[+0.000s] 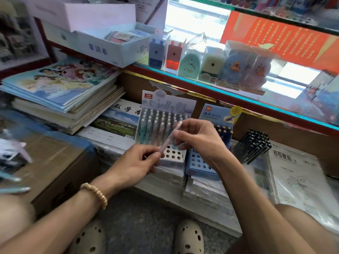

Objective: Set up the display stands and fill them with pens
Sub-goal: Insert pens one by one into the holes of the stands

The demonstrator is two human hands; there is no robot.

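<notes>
Pale pink pen (pixel 169 139) held at both ends: left hand (pixel 139 162) pinches the lower tip, right hand (pixel 200 142) the upper barrel. It sits over the grey display stand (pixel 166 129), empty holes at its 6 o'clock. Judged light, stiff, slightly slick; grip mid-barrel.

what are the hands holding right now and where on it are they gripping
One pink pen, held by both hands: the left hand pinches its lower end, the right hand pinches it near the upper end, above the display stand.

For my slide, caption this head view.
Both hands hold a pale pink pen over a half-filled white cardboard display stand.
</notes>
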